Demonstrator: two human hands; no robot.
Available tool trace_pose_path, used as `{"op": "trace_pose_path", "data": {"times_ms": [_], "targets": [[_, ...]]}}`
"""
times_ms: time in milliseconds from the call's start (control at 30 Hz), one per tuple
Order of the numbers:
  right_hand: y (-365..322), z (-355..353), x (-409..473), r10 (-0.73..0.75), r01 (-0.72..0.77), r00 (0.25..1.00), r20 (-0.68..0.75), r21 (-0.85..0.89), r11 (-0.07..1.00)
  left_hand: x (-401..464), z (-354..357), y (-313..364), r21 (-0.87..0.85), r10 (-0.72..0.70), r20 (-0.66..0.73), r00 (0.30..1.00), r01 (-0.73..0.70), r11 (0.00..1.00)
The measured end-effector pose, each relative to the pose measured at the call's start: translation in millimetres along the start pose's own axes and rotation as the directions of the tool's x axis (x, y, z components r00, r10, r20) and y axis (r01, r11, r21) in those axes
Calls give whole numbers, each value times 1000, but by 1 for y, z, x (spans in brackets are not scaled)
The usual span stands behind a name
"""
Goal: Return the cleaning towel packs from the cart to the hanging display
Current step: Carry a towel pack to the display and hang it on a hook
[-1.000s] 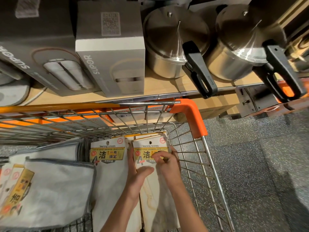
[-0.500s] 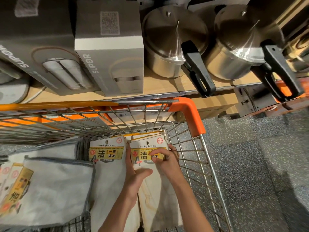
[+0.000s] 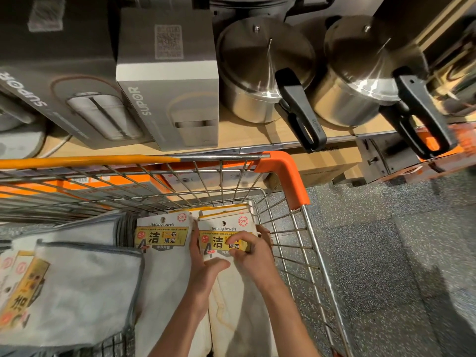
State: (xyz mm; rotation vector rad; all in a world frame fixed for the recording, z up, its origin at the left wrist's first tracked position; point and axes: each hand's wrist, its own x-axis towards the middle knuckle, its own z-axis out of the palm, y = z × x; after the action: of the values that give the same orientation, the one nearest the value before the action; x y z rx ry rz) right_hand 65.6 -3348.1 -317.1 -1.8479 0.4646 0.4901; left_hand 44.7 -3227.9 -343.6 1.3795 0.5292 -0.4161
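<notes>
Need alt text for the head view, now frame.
Both hands, left and right, grip a stack of towel packs standing in a wire cart. More packs stand left of it; steel pots and boxes fill the shelf above.

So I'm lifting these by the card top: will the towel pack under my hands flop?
Probably. The towel pack has a stiff-looking card header, but soft cloth hangs below, so it should droop. It looks light. Both hands, left hand and right hand, grip the header.

Retail shop aisle, wire shopping cart (image 3: 280, 176), boxed cookware (image 3: 167, 81), steel pots (image 3: 260, 73) on wooden display shelf (image 3: 257, 136)
</notes>
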Motion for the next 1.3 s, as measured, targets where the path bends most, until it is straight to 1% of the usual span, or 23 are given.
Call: {"op": "trace_pose_path", "data": {"times_ms": [67,133,233,367,400,500,533,600,700,800,933,1033,1100,1167,1200,1300], "targets": [[1,1,2,-23,21,1000,-21,-79,997,1,-1,-2,1,-11,-3,1000,11,1000],[4,2,3,-56,53,998,-28,-94,994,3,-3,-5,-3,-21,-6,1000,21,1000],[3,1,3,-64,64,998,14,-36,997,4,-4,-8,-5,-28,0,1000,28,1000],[-1,0,3,0,-5,998,70,64,998,0,-5,-7,-2,-22,11,1000,22,1000],[-3,0,3,-3,-1,998,62,68,998,0,-4,-6,-6,-20,11,1000,20,1000],[-9,2,0,-70,69,997,-30,-51,996,-1,-4,-4,-62,-32,-13,999,32,998],[-12,3,-4,-94,91,994,-47,-61,994,-3,-5,-2,-86,-40,-17,999,38,996],[-22,2,-16,-122,119,990,-67,-42,992,-11,-6,9,-108,-30,-5,1000,29,994],[-45,-3,-37,-158,163,982,-103,45,986,-28,-10,37,-147,3,5,1000,-2,989],[-80,-12,-59,-220,231,969,-116,89,969,-43,-13,74,-145,105,6,994,-103,984],[-139,-37,-92,-327,345,936,-127,165,924,-65,-12,130,-61,283,28,959,-281,958],[-182,-62,-119,-399,407,913,-82,153,900,-91,-11,174,9,369,71,927,-370,929],[-207,-75,-134,-437,443,897,-70,137,886,-109,-10,199,53,441,94,892,-447,893],[-229,-84,-148,-451,457,889,-75,125,880,-128,-8,227,54,477,88,875,-482,875],[-241,-88,-155,-452,459,888,-80,141,877,-138,-8,242,79,498,76,864,-503,861],[-268,-97,-169,-438,454,891,-118,217,864,-157,-5,277,248,589,57,806,-583,774]]}}
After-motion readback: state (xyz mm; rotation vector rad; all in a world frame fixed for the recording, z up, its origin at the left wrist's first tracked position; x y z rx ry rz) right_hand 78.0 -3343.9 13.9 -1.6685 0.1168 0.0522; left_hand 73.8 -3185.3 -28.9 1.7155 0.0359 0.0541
